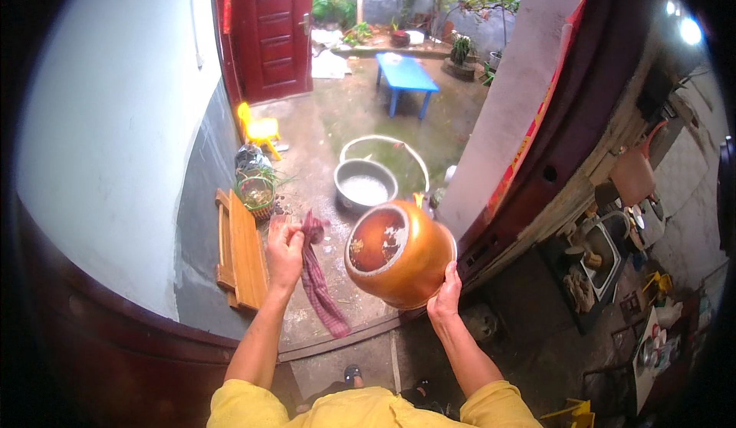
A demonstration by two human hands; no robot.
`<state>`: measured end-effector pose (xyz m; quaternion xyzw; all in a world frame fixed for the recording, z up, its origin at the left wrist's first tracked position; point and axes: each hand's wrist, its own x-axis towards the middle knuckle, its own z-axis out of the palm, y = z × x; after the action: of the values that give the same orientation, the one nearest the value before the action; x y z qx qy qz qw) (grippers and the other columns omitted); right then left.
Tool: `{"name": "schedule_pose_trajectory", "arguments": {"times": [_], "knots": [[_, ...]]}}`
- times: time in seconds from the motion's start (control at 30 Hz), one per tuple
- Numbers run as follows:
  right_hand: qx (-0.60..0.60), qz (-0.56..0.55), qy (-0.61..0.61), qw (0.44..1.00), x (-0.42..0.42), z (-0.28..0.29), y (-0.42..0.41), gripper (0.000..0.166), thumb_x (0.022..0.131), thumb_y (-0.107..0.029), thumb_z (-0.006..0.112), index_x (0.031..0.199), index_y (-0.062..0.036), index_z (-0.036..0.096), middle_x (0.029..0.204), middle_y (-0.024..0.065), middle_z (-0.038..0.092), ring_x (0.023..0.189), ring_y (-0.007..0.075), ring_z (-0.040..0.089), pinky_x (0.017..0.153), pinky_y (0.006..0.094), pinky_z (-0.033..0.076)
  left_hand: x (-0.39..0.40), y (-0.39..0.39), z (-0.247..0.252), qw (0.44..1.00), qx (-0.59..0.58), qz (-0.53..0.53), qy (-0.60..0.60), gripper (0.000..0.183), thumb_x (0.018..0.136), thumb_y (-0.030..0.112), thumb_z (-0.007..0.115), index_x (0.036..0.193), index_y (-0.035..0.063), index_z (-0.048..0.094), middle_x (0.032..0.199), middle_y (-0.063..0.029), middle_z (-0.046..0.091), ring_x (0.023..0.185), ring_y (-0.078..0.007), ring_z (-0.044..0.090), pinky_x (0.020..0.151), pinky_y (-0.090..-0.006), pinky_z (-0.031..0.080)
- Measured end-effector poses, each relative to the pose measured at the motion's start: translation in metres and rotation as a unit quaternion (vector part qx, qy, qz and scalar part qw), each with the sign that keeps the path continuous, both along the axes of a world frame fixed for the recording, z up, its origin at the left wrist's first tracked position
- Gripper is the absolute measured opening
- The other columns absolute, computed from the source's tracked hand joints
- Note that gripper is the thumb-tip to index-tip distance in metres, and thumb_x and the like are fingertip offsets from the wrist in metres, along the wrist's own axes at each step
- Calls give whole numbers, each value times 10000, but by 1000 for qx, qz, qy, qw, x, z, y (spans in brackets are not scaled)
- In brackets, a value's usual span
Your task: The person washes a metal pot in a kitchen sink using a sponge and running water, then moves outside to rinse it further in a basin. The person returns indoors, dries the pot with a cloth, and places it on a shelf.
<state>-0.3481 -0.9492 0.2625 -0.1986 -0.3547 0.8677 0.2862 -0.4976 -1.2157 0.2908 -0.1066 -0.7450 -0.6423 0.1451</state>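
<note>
My left hand [284, 255] is closed around a red checked cloth [323, 293], whose long end hangs down to the right. With my right hand [444, 297] I grip the rim of a rounded, glossy orange-gold pot [428, 250]. The pot is tipped on its side, and its round base, with a pale worn ring and whitish patches, faces up and to the left. Its inside is hidden from view. Beyond the pot, a grey basin [366, 201] on the wet ground holds foamy-looking water. A pale hose [415, 153] curves behind the basin.
A door sill [339, 339] crosses before my feet. Along the left wall stand a wooden bench [244, 255], a basket of greens [256, 192] and a yellow child's chair [261, 129]. Further out are a blue table [407, 73] and a red door [276, 31]. A sink [601, 261] lies right.
</note>
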Motion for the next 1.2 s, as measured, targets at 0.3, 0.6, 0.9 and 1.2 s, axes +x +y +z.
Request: {"name": "schedule_pose_trajectory", "arguments": {"times": [0.3, 0.6, 0.9, 1.2], "knots": [[-36, 54, -41, 997, 7, -39, -20, 376, 990, -279, 372, 1217, 0, 482, 1191, 100, 552, 1073, 208, 537, 956, 368, 426, 80, 82, 37, 906, -184, -166, 342, 174, 675, 98, 659, 824, 181, 692, 1000, -65, 592, 1023, -259, 536, 885, -439, 411], [107, 13, -40, 993, 9, -14, -29, 371, 979, -301, 393, 1125, 11, 531, 1040, 75, 587, 941, 167, 555, 839, 311, 440, 103, 92, 25, 979, -164, -69, 96, 613, 760, 253, 668, 1290, 42, 445, 1307, -243, 431, 1282, -415, 325, 1051, -474, 263], [364, 49, -95, 925, 36, -3, -24, 327, 982, -276, 413, 931, 4, 574, 884, 1, 572, 807, 94, 481, 763, 240, 393, 26, 79, -55, 790, 460, -255, -316, 468, 920, 508, 430, 1098, 94, 555, 968, -19, 599, 910, -127, 559, 796, -321, 464], [441, 102, -132, 882, 27, -20, -12, 317, 976, -285, 431, 890, -7, 559, 828, -18, 544, 772, 76, 459, 706, 228, 391, 59, 103, 40, 974, 56, -219, 18, 425, 909, 234, 541, 1269, 20, 468, 1263, -121, 514, 1156, -230, 485, 975, -342, 381]]}}
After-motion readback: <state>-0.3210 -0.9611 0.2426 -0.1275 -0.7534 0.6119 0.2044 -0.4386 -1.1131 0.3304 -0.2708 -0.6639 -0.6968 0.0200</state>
